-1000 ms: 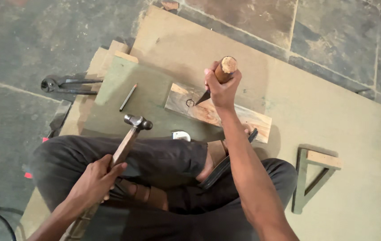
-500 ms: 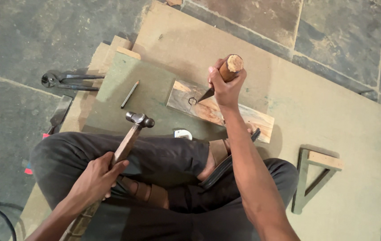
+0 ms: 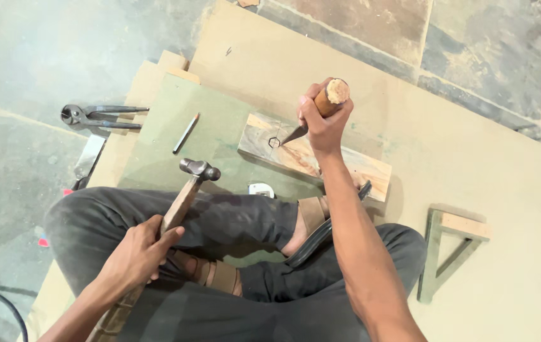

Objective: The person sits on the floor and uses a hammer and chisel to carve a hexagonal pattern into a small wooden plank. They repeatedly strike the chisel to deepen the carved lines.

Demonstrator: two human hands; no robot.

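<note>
Hammer [image 3: 198, 170] lower; chisel [image 3: 321, 111] in right grip [image 3: 322, 123], on block [image 3: 315, 158].

Grey stone-slab floor [image 3: 486, 57], seemingly daylit

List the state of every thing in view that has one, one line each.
Left hand: closed around the hammer handle.
Right hand: closed around the chisel handle.
Hammer: held, head raised off the board.
Chisel: tilted, tip at the marked outline on the wood block.
Wood block: lying flat.
Pincers: lying on the floor.
Pencil: lying flat.
</note>
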